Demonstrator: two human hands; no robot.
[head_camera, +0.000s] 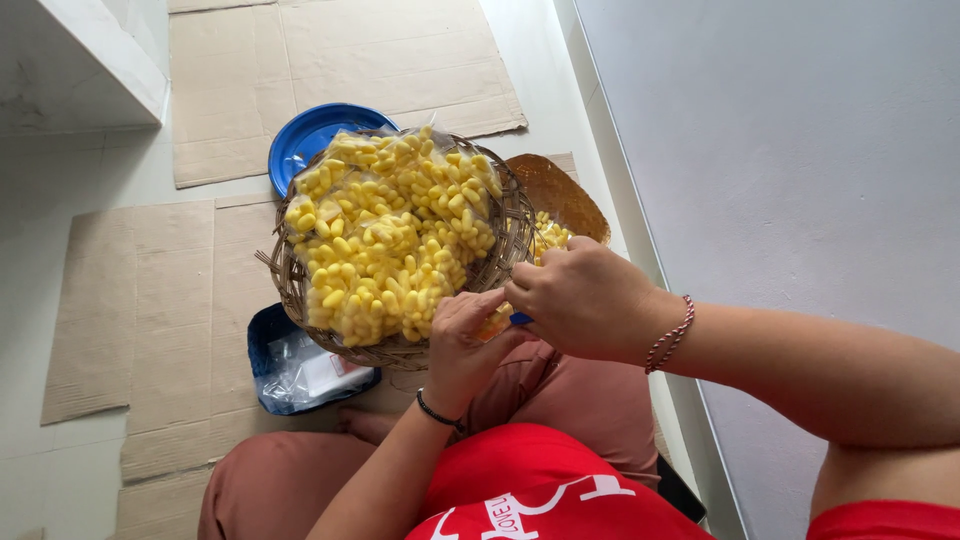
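A round woven basket (290, 285) heaped with several yellow cocoons (385, 235) rests on my lap. My left hand (462, 345) is at the basket's near rim, fingers pinched on a small yellowish cocoon (490, 325). My right hand (580, 295) is closed right beside it, gripping a small blue tool (520, 318) whose tip shows under the fingers. Both hands meet over the basket's near right edge. A second woven basket (565, 195) with a few yellow cocoons sits behind my right hand.
A blue plastic plate (305, 135) lies on flattened cardboard (230, 90) behind the basket. A blue tray (262, 350) holding clear plastic bags sits on the floor at left. A white wall (800, 150) runs close along the right; a white ledge (80, 60) is at top left.
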